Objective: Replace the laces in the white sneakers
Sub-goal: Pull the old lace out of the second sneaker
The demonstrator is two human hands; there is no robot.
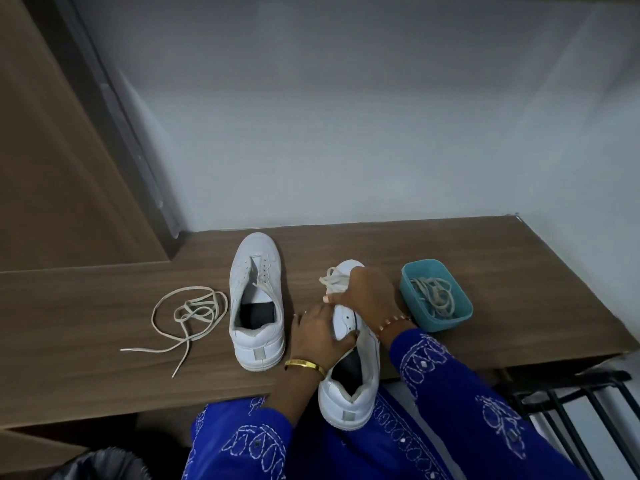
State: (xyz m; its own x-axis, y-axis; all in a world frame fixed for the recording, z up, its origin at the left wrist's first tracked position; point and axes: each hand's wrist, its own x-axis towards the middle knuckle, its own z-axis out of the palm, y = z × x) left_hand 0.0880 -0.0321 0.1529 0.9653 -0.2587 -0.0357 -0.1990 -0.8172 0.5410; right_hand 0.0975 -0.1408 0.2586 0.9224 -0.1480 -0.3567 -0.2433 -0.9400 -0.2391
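Two white sneakers are on a brown wooden table (pixel 485 271). The left sneaker (pixel 256 303) stands flat with bare eyelets and no lace. A loose off-white lace (pixel 187 313) lies coiled to its left. The right sneaker (pixel 353 382) hangs its heel over the table's front edge. My left hand (pixel 318 336) grips its side near the collar. My right hand (pixel 367 296) lies over its tongue and pinches the lace (pixel 334 280) bunched there; the fingertips are hidden.
A teal plastic tub (pixel 412 292) with more off-white laces (pixel 434 296) stands right of the held sneaker. A white wall runs behind the table. A dark bin (pixel 104 465) sits at the lower left, and a black metal rack (pixel 571 400) below the table's right end.
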